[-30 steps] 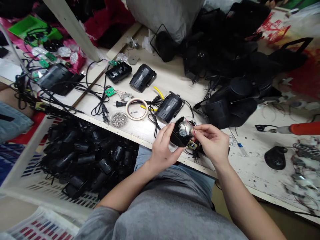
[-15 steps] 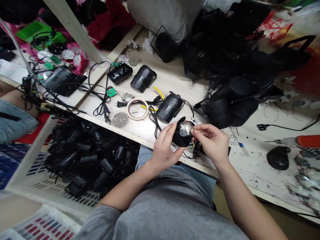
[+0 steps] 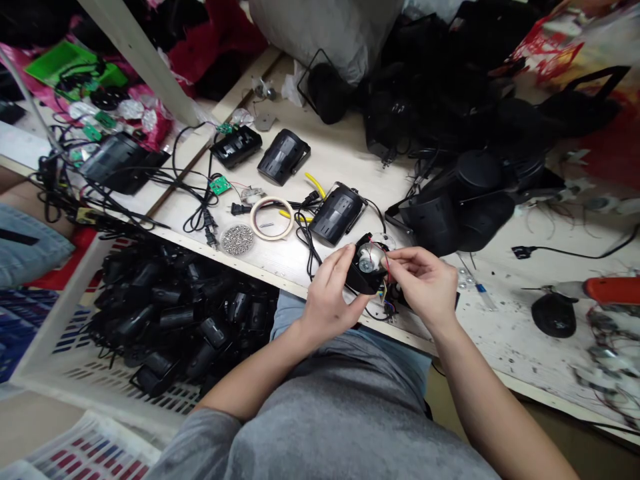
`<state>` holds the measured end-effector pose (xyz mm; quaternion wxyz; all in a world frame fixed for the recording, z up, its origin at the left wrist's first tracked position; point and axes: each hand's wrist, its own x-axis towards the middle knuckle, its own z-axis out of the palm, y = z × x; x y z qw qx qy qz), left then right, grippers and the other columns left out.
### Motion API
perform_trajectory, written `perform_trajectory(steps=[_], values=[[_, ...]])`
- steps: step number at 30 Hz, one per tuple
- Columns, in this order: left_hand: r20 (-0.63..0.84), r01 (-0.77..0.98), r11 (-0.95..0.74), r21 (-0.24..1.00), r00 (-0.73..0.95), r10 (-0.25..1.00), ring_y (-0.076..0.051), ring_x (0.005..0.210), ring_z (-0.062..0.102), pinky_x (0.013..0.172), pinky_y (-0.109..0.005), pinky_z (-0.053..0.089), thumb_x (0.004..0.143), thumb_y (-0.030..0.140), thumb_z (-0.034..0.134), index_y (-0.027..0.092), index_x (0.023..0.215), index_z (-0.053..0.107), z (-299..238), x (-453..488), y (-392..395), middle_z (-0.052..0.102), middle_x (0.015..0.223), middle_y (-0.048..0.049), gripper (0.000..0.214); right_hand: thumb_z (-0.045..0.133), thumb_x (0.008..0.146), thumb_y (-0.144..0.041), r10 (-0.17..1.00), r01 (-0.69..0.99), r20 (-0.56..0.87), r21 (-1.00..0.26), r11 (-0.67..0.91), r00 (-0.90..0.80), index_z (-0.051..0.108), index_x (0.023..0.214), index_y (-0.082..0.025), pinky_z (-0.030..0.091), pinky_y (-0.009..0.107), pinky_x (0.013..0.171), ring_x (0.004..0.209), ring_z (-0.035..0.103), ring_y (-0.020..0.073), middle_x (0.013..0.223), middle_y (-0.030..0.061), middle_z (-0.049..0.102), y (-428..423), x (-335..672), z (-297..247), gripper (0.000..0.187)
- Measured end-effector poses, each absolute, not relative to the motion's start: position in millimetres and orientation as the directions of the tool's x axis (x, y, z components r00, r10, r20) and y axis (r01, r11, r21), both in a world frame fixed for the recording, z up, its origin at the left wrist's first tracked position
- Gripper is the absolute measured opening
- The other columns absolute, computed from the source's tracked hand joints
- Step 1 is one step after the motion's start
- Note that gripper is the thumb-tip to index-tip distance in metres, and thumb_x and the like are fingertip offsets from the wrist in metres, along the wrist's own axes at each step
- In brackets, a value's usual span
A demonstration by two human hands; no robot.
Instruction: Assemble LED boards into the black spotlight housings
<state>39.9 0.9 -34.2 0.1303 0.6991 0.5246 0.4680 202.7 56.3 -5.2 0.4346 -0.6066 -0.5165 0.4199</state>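
At the bench's front edge, my left hand (image 3: 327,297) is wrapped round the side of an open black plastic housing (image 3: 360,281). A small motor (image 3: 369,260) with a silver and white body sits inside it. My right hand (image 3: 425,283) pinches thumb and forefinger at a thin red wire (image 3: 387,265) beside the motor; the fingers partly hide the wire. Coloured leads and a connector hang below the housing, near the right hand's wrist side. Just behind lies a closed black housing (image 3: 337,213) with a black cord.
On the bench are a tape roll (image 3: 273,219), a dish of screws (image 3: 237,239), a green circuit board (image 3: 219,185) and cords. Black housings pile up at the back right. An orange-handled driver (image 3: 613,290) lies right. Below left stands a white crate (image 3: 55,373) of black parts.
Both hands stay on the housing and wire with hardly any movement. The whole view has shifted slightly, with the bench items a little further left.
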Motion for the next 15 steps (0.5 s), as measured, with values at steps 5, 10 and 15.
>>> perform_trajectory(steps=[5, 10, 15], values=[[0.513, 0.607, -0.417, 0.676, 0.019, 0.858, -0.027, 0.131, 0.057, 0.110, -0.042, 0.051, 0.092, 0.036, 0.065, 0.014, 0.153, 0.034, -35.0, 39.6, 1.2, 0.058, 0.140, -0.0189, 0.072, 0.077, 0.067, -0.034, 0.995, 0.297, -0.039, -0.953, -0.066, 0.096, 0.075, 0.074, -0.020, 0.050, 0.025, 0.048, 0.049, 0.061, 0.0125, 0.066, 0.0020, 0.072, 56.6, 204.7, -6.8, 0.016], [0.487, 0.628, -0.405, 0.665, 0.047, 0.872, -0.029, 0.131, 0.057, 0.110, -0.045, 0.051, 0.090, 0.040, 0.068, 0.017, 0.156, 0.030, -34.4, 37.5, 1.6, 0.057, 0.141, -0.0187, 0.079, 0.076, 0.070, -0.036, 0.997, 0.302, -0.024, -0.952, -0.046, 0.077, 0.074, 0.077, -0.021, 0.050, 0.027, 0.050, 0.051, 0.061, 0.0132, 0.069, 0.0025, 0.073, 56.1, 205.0, -9.7, 0.016], [0.505, 0.636, -0.415, 0.650, 0.046, 0.862, -0.029, 0.128, 0.059, 0.108, -0.043, 0.053, 0.088, 0.047, 0.071, 0.017, 0.155, 0.031, -31.8, 38.1, 3.5, 0.059, 0.138, -0.0186, 0.084, 0.074, 0.074, -0.035, 0.999, 0.349, 0.031, -0.937, 0.014, 0.043, 0.075, 0.078, -0.020, 0.049, 0.027, 0.053, 0.054, 0.059, 0.0127, 0.072, 0.0029, 0.073, 56.6, 206.9, -10.4, 0.015]])
